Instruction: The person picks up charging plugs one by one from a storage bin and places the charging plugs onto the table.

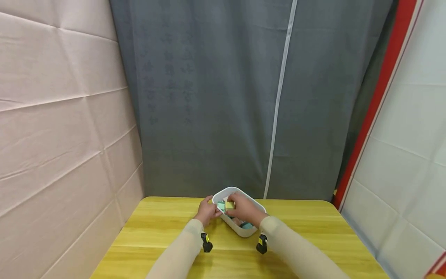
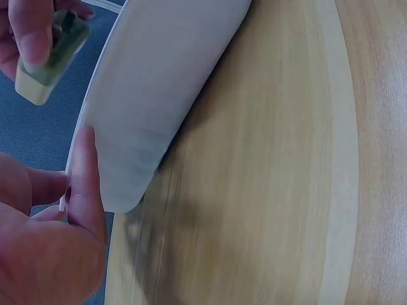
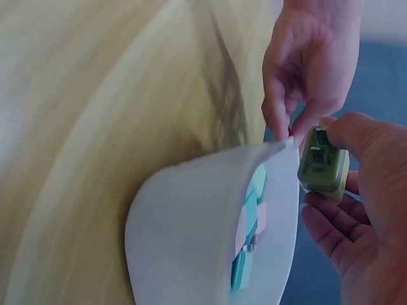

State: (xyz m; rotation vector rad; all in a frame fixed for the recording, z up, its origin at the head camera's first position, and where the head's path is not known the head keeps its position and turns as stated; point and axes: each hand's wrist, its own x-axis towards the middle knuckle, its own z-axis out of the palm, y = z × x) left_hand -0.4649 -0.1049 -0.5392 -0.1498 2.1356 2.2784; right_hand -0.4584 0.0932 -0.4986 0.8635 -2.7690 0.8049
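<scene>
A white, rounded bin point(image 1: 242, 232) is on the wooden table in the head view, with several small pieces inside. My left hand point(image 1: 206, 211) pinches its rim at the left end, one finger lying along the outer wall in the left wrist view. Above the opening, my right hand point(image 1: 246, 210) holds a small rounded block point(image 3: 321, 166) between thumb and fingers. That block has a green, glossy side with dark marks and a cream side. Inside the bin, the right wrist view shows teal pieces point(image 3: 250, 213) and a pink piece point(image 3: 240, 232); the wall hides the others.
The yellowish wooden table point(image 1: 303, 240) extends around the bin. A grey curtain point(image 1: 209, 116) hangs behind its far edge. Pale cloth point(image 1: 62, 128) covers the left side, and white cloth point(image 1: 407, 155) with a red border hangs at the right.
</scene>
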